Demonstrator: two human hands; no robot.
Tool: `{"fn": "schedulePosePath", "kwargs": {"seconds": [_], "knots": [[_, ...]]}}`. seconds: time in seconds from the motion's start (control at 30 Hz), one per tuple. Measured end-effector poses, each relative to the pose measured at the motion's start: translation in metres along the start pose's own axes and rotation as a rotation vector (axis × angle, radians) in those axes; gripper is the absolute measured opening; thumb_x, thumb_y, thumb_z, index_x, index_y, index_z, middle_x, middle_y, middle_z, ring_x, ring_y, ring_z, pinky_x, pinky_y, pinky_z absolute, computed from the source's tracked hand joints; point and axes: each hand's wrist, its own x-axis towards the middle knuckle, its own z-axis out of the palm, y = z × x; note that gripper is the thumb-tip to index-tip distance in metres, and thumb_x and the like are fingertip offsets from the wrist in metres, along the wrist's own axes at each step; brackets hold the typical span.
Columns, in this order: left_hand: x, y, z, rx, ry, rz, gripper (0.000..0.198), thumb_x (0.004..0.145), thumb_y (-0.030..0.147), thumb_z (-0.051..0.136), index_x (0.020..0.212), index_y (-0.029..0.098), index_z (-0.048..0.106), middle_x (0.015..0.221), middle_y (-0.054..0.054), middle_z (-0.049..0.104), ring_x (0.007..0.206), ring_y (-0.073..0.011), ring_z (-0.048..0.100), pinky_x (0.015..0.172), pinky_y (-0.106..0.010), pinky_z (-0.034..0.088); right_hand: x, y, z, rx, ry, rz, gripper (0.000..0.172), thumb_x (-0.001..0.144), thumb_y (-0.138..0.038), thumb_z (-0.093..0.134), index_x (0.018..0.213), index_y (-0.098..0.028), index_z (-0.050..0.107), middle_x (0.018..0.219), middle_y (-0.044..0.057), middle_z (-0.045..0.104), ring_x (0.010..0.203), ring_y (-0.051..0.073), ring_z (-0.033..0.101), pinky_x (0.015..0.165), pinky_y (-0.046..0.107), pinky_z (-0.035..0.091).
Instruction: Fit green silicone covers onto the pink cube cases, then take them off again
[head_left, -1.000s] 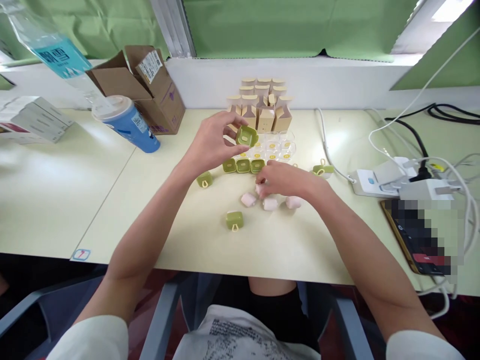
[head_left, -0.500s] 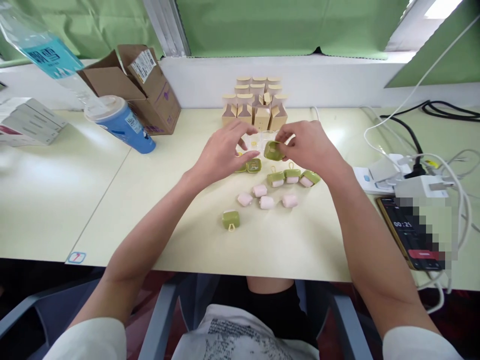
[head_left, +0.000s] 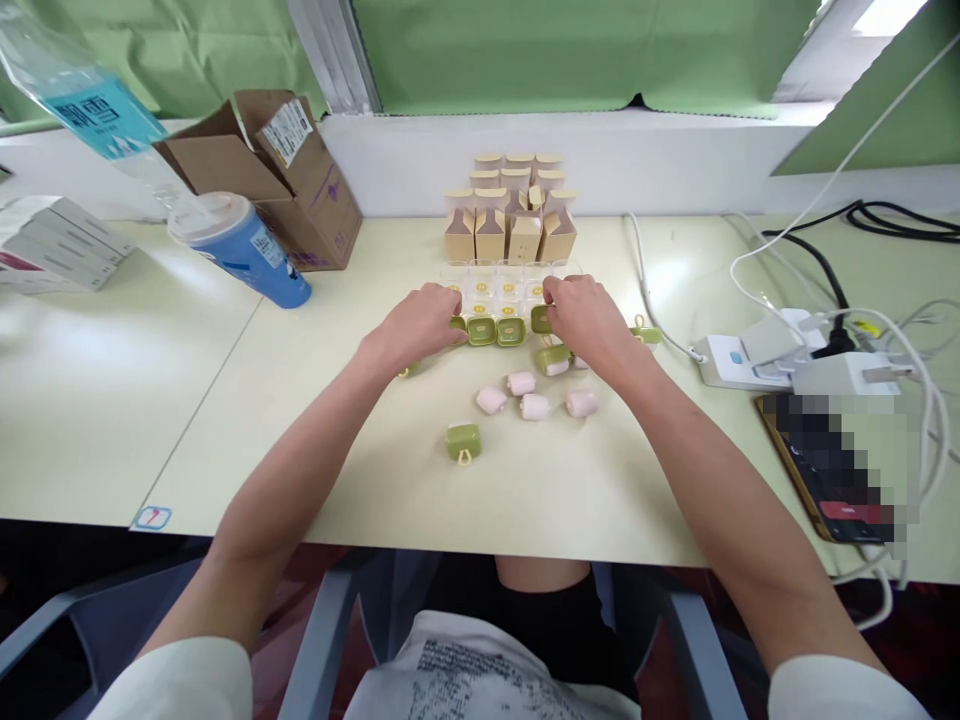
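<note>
My right hand point(head_left: 589, 315) has its fingers closed on a small open green case half point(head_left: 541, 320), low over the table. My left hand point(head_left: 421, 322) is curled at the left end of a row, thumb and index finger around another green case half point(head_left: 458, 323). Between the hands lie two more green halves point(head_left: 481, 331), hollow side up. Behind them stand clear plastic pieces point(head_left: 508, 288) with yellow marks. Nearer me are several pale pink rolls point(head_left: 534, 406) and a closed green case with a loop point(head_left: 463, 440). My right hand partly covers other green cases point(head_left: 554, 359).
Small kraft boxes point(head_left: 490, 238) with raised flaps stand against the wall. At left are a blue cup point(head_left: 251, 260), a tilted bottle point(head_left: 105, 110) and a brown carton point(head_left: 315, 205). A power strip point(head_left: 727, 362), cables and a phone point(head_left: 825, 470) are at right.
My right hand has lowered the green case half toward the table, right of the row. My left hand has moved left and down to the row's left end, its fingers closing.
</note>
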Motion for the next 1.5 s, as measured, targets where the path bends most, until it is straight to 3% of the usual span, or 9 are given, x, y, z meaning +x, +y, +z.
{"fn": "schedulePosePath", "kwargs": {"seconds": [0.3, 0.43, 0.53, 0.63, 0.7, 0.83, 1.03, 1.5], "knots": [[0.002, -0.002, 0.002, 0.012, 0.025, -0.003, 0.029, 0.099, 0.034, 0.079, 0.124, 0.019, 0.082, 0.130, -0.016, 0.084, 0.122, -0.0364, 0.080, 0.093, -0.039, 0.062, -0.001, 0.002, 0.010, 0.041, -0.005, 0.009, 0.051, 0.095, 0.003, 0.041, 0.137, -0.009, 0.068, 0.119, 0.027, 0.074, 0.100, 0.040, 0.068, 0.079, 0.045, 0.049], [-0.006, 0.012, -0.006, 0.074, 0.117, -0.041, 0.025, 0.104, 0.028, 0.072, 0.125, 0.017, 0.080, 0.133, -0.019, 0.081, 0.117, -0.0392, 0.080, 0.092, -0.049, 0.065, -0.001, 0.003, 0.009, 0.057, 0.036, 0.035, 0.055, 0.092, 0.006, 0.039, 0.136, -0.011, 0.067, 0.116, 0.025, 0.072, 0.094, 0.037, 0.066, 0.082, 0.047, 0.051], [-0.018, 0.037, -0.006, 0.041, 0.211, 0.103, 0.025, 0.112, 0.027, 0.058, 0.124, 0.024, 0.079, 0.138, -0.013, 0.079, 0.130, -0.0356, 0.075, 0.094, -0.049, 0.067, 0.000, 0.005, 0.007, 0.112, 0.035, 0.047, 0.051, 0.090, 0.004, 0.044, 0.132, -0.014, 0.066, 0.112, 0.022, 0.070, 0.094, 0.037, 0.063, 0.079, 0.045, 0.049], [-0.029, 0.065, 0.008, -0.059, 0.097, 0.470, 0.025, 0.115, 0.032, 0.060, 0.130, 0.024, 0.078, 0.143, -0.010, 0.078, 0.134, -0.0320, 0.073, 0.098, -0.046, 0.067, 0.001, 0.008, 0.004, 0.158, 0.022, 0.045, 0.043, 0.090, 0.000, 0.048, 0.126, -0.015, 0.066, 0.106, 0.020, 0.069, 0.089, 0.035, 0.060, 0.075, 0.042, 0.045], [-0.035, 0.080, 0.023, -0.024, 0.072, 0.571, 0.028, 0.114, 0.031, 0.065, 0.137, 0.019, 0.076, 0.151, -0.017, 0.074, 0.136, -0.0346, 0.072, 0.097, -0.046, 0.068, 0.002, 0.010, 0.004, 0.151, 0.034, 0.043, 0.041, 0.091, 0.001, 0.048, 0.124, -0.015, 0.067, 0.104, 0.018, 0.069, 0.088, 0.033, 0.060, 0.074, 0.041, 0.042], [-0.044, 0.094, 0.043, 0.061, 0.134, 0.592, 0.030, 0.113, 0.024, 0.063, 0.138, 0.012, 0.075, 0.157, -0.026, 0.067, 0.135, -0.0395, 0.072, 0.098, -0.050, 0.068, 0.004, 0.011, 0.006, 0.103, 0.025, 0.027, 0.041, 0.092, 0.004, 0.047, 0.121, -0.014, 0.070, 0.102, 0.017, 0.071, 0.091, 0.032, 0.061, 0.072, 0.038, 0.036], [-0.056, 0.102, 0.041, 0.051, 0.064, 0.678, 0.027, 0.115, 0.017, 0.056, 0.133, 0.009, 0.075, 0.151, -0.023, 0.070, 0.142, -0.0382, 0.070, 0.108, -0.049, 0.066, 0.005, 0.006, 0.010, 0.097, -0.004, 0.018, 0.036, 0.095, 0.002, 0.051, 0.121, -0.013, 0.071, 0.105, 0.018, 0.073, 0.094, 0.032, 0.063, 0.074, 0.037, 0.036], [-0.056, 0.103, 0.048, 0.102, 0.154, 0.710, 0.026, 0.112, 0.015, 0.062, 0.134, 0.013, 0.077, 0.145, -0.019, 0.076, 0.137, -0.0372, 0.073, 0.096, -0.044, 0.069, -0.001, 0.000, 0.002, 0.078, -0.043, 0.022, 0.042, 0.097, -0.003, 0.052, 0.134, -0.013, 0.067, 0.114, 0.021, 0.078, 0.102, 0.036, 0.068, 0.074, 0.038, 0.037]]}}
